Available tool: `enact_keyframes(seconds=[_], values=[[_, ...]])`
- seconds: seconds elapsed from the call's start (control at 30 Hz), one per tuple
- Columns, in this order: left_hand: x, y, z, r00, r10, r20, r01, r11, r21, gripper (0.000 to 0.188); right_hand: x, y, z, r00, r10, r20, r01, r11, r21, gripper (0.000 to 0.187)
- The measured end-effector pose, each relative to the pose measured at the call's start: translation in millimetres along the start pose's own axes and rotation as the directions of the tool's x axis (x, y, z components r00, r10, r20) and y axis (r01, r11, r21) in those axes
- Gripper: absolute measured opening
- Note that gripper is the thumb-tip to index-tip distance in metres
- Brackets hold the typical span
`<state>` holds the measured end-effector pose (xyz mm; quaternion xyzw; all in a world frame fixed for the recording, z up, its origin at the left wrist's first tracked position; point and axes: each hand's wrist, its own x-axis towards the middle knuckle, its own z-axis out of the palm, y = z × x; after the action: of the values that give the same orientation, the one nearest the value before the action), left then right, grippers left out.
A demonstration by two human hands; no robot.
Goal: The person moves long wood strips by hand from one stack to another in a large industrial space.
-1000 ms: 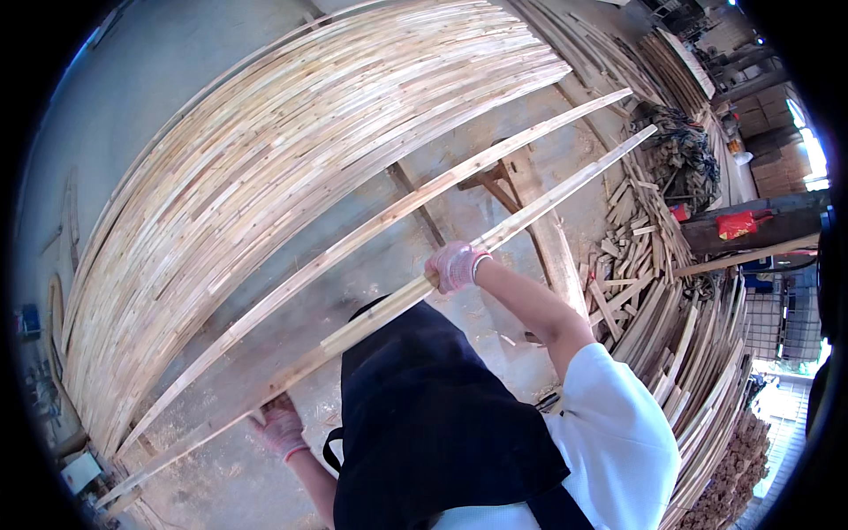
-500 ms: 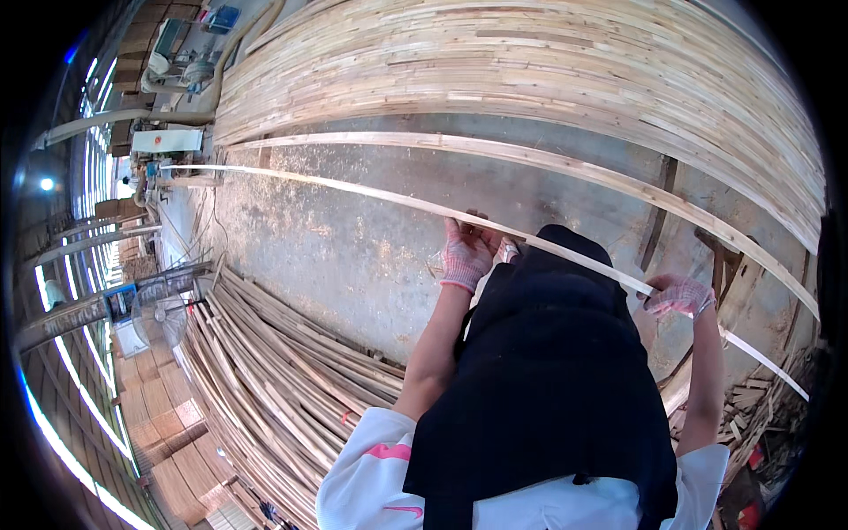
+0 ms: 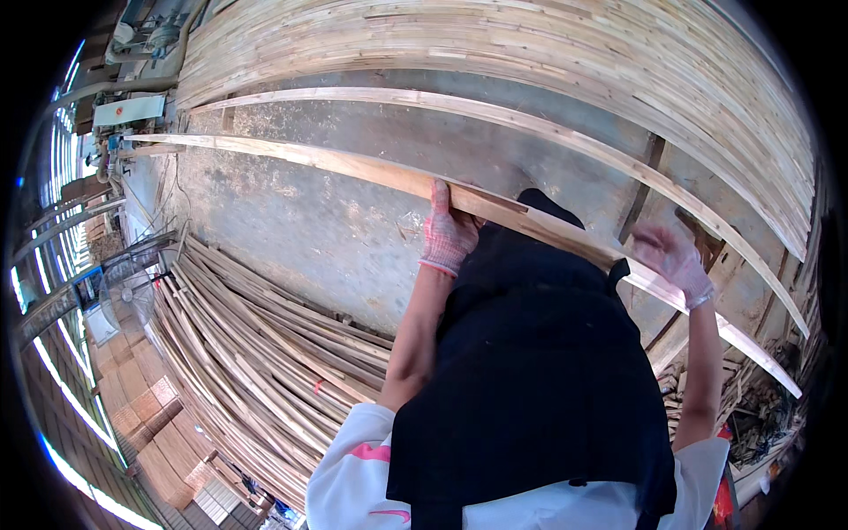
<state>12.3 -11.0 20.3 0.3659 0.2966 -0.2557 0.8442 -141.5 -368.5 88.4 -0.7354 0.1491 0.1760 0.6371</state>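
Note:
I hold a long pale wooden plank (image 3: 353,168) across my front, over my black apron. It runs from the far left down to the lower right. My left hand (image 3: 448,231), in a pink-and-white work glove, grips the plank near its middle, fingers hooked over its far edge. My right hand (image 3: 676,256), gloved as well and blurred by motion, lies on the plank further right, fingers over the far edge. A second long plank (image 3: 548,132) lies just beyond the one I hold.
A wide stack of planks (image 3: 530,44) fills the top of the view. A pile of thin wooden strips (image 3: 256,353) lies at lower left beside a floor fan (image 3: 124,287). Bare concrete floor (image 3: 327,238) shows between them. Offcuts (image 3: 760,415) lie at right.
A second ago my view faced the other way; it has swung round. Since half a second ago the plank has come closer to my body and my right hand has shifted along it.

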Motion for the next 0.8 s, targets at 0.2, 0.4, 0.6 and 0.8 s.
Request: enact_keyframes(seconds=[0.2, 0.4, 0.6, 0.8], values=[[-17.5, 13.6, 24.8, 0.998, -0.010, 0.061, 0.007, 0.999, 0.045, 0.046, 91.1, -110.5, 98.5, 0.990, -0.137, 0.032, 0.136, 0.881, -0.453, 0.033], [-25.5, 23.8, 24.7, 0.985, -0.099, 0.144, 0.091, 0.994, 0.065, 0.049, 126.3, -98.0, 152.7, 0.950, -0.287, 0.125, 0.305, 0.762, -0.571, 0.028], [-11.4, 18.7, 11.2, 0.977, -0.166, 0.136, 0.179, 0.980, -0.091, 0.051, 130.2, -97.0, 164.9, 0.947, -0.320, 0.020, 0.286, 0.816, -0.502, 0.025], [-29.0, 25.7, 11.2, 0.972, -0.050, 0.230, 0.083, 0.987, -0.137, 0.038, 123.5, -119.3, 178.6, 0.973, -0.220, 0.070, 0.219, 0.787, -0.577, 0.032]])
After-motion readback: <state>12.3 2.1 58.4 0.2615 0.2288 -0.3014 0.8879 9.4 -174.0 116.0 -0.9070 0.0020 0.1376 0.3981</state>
